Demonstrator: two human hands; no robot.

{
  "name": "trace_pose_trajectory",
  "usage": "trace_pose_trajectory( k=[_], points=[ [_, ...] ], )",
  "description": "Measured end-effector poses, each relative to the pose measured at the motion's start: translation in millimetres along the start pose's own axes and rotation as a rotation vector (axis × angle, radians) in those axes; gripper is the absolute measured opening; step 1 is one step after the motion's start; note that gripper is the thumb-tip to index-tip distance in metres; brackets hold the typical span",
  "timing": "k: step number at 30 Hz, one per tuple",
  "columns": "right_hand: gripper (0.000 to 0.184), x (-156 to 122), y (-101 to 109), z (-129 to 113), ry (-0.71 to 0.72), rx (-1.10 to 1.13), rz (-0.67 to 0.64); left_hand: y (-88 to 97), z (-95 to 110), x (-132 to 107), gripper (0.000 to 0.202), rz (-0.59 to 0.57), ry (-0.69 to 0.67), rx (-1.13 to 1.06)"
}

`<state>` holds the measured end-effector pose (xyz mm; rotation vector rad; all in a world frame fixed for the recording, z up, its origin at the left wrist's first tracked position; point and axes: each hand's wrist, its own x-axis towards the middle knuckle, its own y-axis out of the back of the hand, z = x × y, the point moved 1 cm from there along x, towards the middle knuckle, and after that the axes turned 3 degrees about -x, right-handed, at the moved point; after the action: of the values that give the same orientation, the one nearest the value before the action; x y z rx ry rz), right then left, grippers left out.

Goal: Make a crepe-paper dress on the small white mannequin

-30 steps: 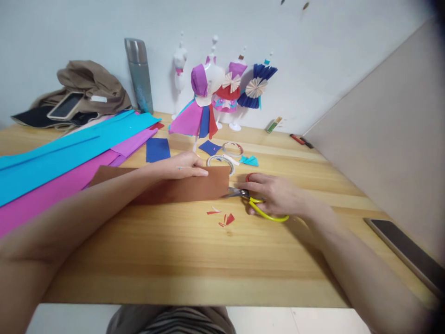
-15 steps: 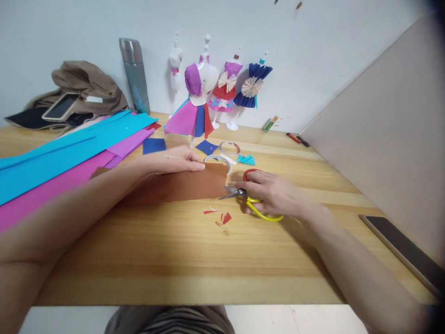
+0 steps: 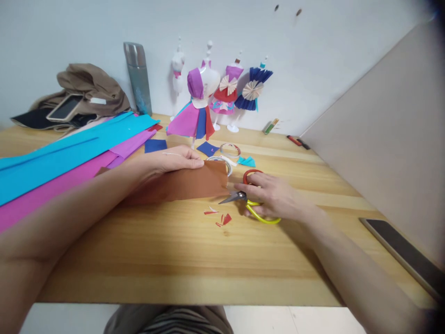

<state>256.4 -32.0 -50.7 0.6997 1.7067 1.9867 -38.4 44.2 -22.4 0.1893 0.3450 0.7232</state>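
Observation:
Between thumb and fingers, my left hand [image 3: 182, 159] grips the top edge of a long strip of brown crepe paper [image 3: 187, 183]. My right hand [image 3: 267, 192] is closed around the red and yellow handles of a pair of scissors [image 3: 239, 197]. Their blades sit at the strip's right end, by its lower corner, and point left. Small red paper scraps [image 3: 224, 219] lie on the wooden table [image 3: 167, 260] below the blades. Behind the strip, partly covered by it, is a roll of tape [image 3: 227, 166].
Dressed mini mannequins [image 3: 200, 102] stand at the back near a bottle [image 3: 138, 79]. Blue and pink paper sheets [image 3: 79, 139] lie left, below bunched brown cloth [image 3: 93, 88]. Another tape roll [image 3: 230, 149] lies beyond the strip. A phone [image 3: 399, 250] rests at right.
The scissor blades have moved slightly down and look more closed, by the strip's lower right corner. My left hand keeps its grip on the paper. The whole view has shifted slightly.

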Motion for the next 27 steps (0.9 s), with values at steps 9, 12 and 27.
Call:
trace_pose_trajectory(
  k=[9, 12, 27],
  points=[
    [0.055, -2, -1, -5, 0.023, 0.059, -0.051, 1.7, 4, 2, 0.037, -0.079, -0.111, 0.283],
    [0.056, -2, 0, -7, 0.036, 0.103, -0.055, 0.5, 6, 2, 0.036, -0.080, -0.139, 0.379],
    [0.052, -2, -2, -12, 0.041, 0.243, -0.078, 0.8, 4, 6, 0.036, -0.092, -0.238, 0.480]
  ],
)
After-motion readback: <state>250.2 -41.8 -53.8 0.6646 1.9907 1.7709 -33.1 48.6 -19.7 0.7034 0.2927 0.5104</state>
